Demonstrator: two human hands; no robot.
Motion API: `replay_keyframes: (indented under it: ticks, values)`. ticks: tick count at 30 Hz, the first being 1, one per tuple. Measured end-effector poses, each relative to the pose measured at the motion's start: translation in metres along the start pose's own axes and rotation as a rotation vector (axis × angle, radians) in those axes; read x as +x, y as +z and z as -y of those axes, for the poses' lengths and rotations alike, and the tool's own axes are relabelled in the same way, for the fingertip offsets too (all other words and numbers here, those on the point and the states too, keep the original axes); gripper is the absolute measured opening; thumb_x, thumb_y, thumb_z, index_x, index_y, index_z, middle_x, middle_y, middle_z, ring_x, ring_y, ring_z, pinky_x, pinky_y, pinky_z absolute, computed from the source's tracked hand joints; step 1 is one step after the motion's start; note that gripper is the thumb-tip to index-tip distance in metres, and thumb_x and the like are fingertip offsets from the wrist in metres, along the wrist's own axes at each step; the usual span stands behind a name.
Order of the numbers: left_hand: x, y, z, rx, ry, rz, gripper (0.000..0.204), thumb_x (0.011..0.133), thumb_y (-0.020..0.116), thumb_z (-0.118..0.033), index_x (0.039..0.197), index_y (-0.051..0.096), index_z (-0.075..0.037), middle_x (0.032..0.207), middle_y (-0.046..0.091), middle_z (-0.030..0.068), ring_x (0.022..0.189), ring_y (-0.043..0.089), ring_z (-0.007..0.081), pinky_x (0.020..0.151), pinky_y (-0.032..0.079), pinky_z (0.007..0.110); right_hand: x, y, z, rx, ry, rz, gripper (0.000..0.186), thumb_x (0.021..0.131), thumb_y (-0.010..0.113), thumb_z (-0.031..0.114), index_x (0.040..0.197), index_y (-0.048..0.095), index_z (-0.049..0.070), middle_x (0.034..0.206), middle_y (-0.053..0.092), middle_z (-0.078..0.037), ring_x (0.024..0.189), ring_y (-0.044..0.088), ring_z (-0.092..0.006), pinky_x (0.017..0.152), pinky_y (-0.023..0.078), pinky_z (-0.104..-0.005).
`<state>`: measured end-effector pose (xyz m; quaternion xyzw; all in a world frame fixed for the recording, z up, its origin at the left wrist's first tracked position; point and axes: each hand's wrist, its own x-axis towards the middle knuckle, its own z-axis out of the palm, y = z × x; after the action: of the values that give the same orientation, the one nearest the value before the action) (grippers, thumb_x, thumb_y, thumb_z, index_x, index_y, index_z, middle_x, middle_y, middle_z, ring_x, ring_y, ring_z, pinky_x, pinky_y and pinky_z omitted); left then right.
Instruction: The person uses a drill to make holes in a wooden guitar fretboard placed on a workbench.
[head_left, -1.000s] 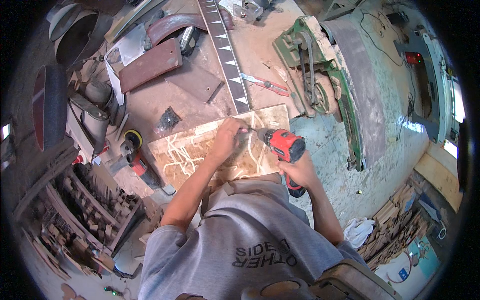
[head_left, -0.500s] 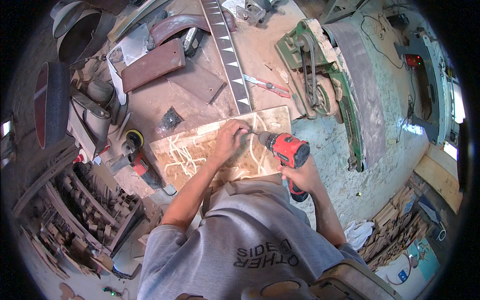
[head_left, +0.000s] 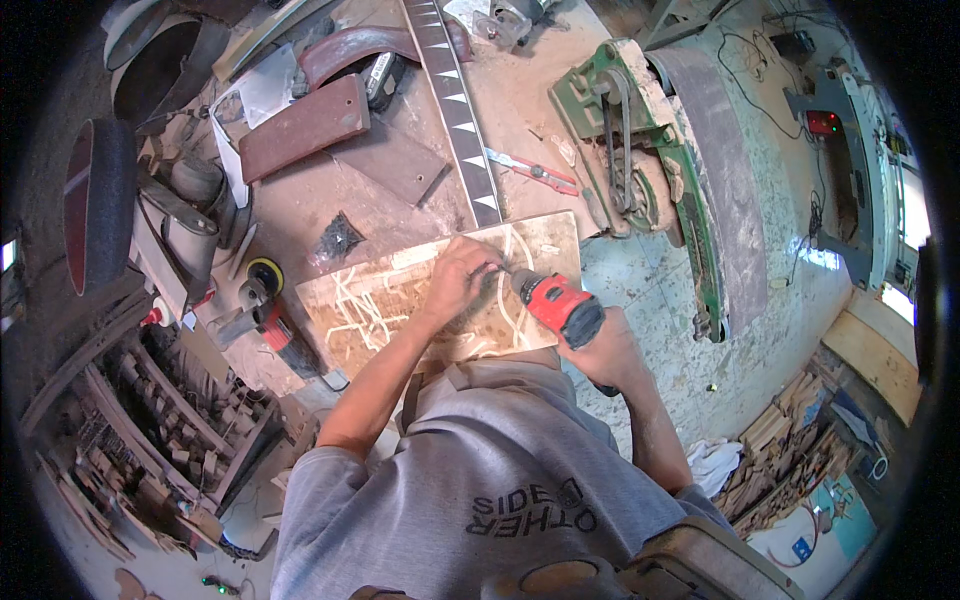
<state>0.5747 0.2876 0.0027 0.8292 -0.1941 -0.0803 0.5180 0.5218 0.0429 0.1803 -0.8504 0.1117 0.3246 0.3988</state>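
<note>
My right hand [head_left: 605, 352] grips a red and black cordless drill [head_left: 557, 303], its chuck pointing up and left over a wooden board [head_left: 455, 347]. Close to the chuck's front end, the fingers of my left hand [head_left: 460, 278] are pinched together above the board. Whatever sits between those fingertips is too small to make out. Pale raised strips [head_left: 365, 315] lie across the board's left part, and a curved pale line runs down its right part, under the drill. The board rests at the near edge of the dusty workbench, against my body.
An angle grinder [head_left: 280, 320] with a yellow disc lies left of the board. Beyond it are a small dark plastic bag [head_left: 340, 238], brown panels [head_left: 305, 130], a long patterned strip [head_left: 455, 110] and a red-handled cutter [head_left: 535, 170]. A green belt sander [head_left: 640, 150] stands to the right.
The drill has turned in my right hand and shifted slightly left, so its chuck sits closer to my left fingers. My left hand stays almost in place.
</note>
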Motion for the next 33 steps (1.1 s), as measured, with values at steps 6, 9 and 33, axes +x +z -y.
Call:
replay_keyframes:
  ticks: [6,9,33]
  values:
    - [-0.005,0.004,-0.008,0.045,-0.037,-0.036,0.020,0.081,0.076,0.001,0.100,0.077,-0.006,0.100,0.074,0.0099,0.094,0.068,0.0276,0.083,0.052,0.038,-0.003,0.020,0.005,0.013,0.001,-0.043,0.033,0.075,0.087,0.024,0.091,0.070,0.001,0.076,0.071,-0.017,0.068,0.070,-0.0319,0.068,0.056,-0.0424]
    - [-0.010,0.011,-0.002,0.044,-0.004,-0.089,0.020,0.081,0.077,0.001,0.100,0.077,-0.006,0.099,0.075,0.0095,0.091,0.067,0.0278,0.082,0.053,0.038,-0.002,0.024,0.015,0.003,0.003,-0.030,0.034,0.075,0.081,0.020,0.101,0.069,0.001,0.082,0.072,-0.023,0.080,0.071,-0.0413,0.075,0.057,-0.0475]
    - [-0.009,0.014,-0.006,0.207,-0.016,-0.085,0.029,0.076,0.077,0.000,0.104,0.076,-0.007,0.098,0.069,0.0091,0.092,0.065,0.0296,0.081,0.056,0.040,0.005,0.023,0.033,-0.024,0.139,-0.114,0.033,0.072,0.086,0.018,0.091,0.069,-0.003,0.081,0.072,-0.024,0.078,0.073,-0.0401,0.072,0.056,-0.0463]
